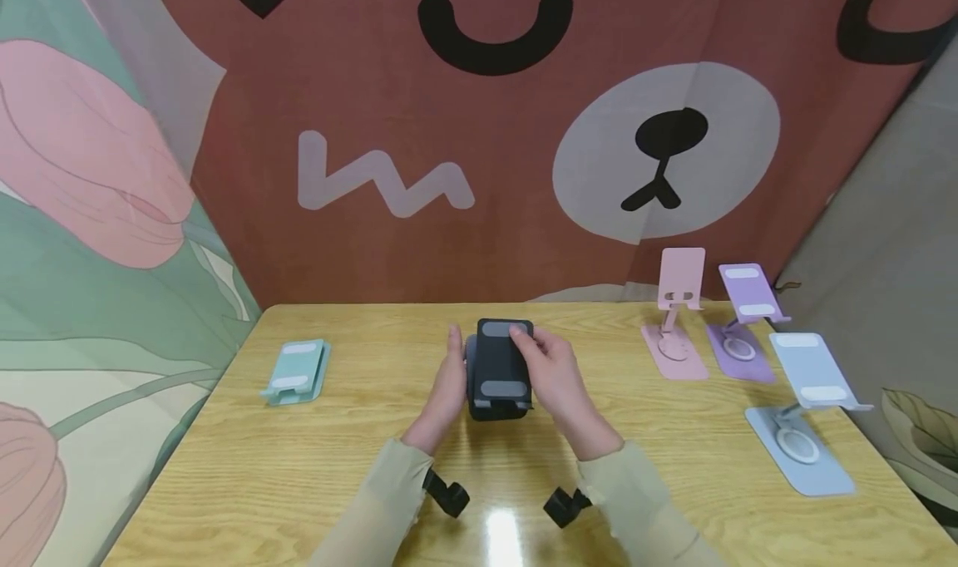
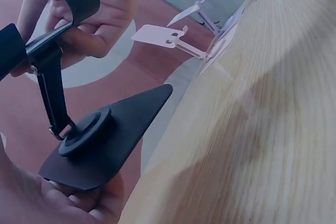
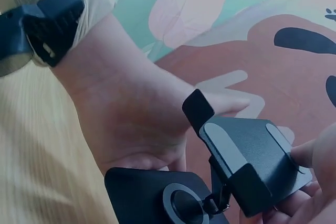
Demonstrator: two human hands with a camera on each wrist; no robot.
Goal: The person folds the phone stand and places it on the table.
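A black folding phone stand [image 1: 503, 367] is held in both hands over the middle of the table. My left hand [image 1: 446, 388] grips its base plate [image 2: 128, 135], with fingers curled beneath the edge in the left wrist view. My right hand [image 1: 557, 384] pinches the upper cradle plate [image 3: 247, 148], its thumb on the plate's face near a grey pad. Between base and cradle, the hinged arm [image 2: 52, 90] stands raised, joined to a round disc on the base. The left wrist view shows the base held off the tabletop.
A folded teal phone stand [image 1: 295, 372] lies at the table's left. On the right stand unfolded pink [image 1: 681, 276], purple [image 1: 748, 288] and light blue [image 1: 812, 367] phone stands. Behind the wooden table [image 1: 359, 467] hangs a printed bear curtain [image 1: 509, 234].
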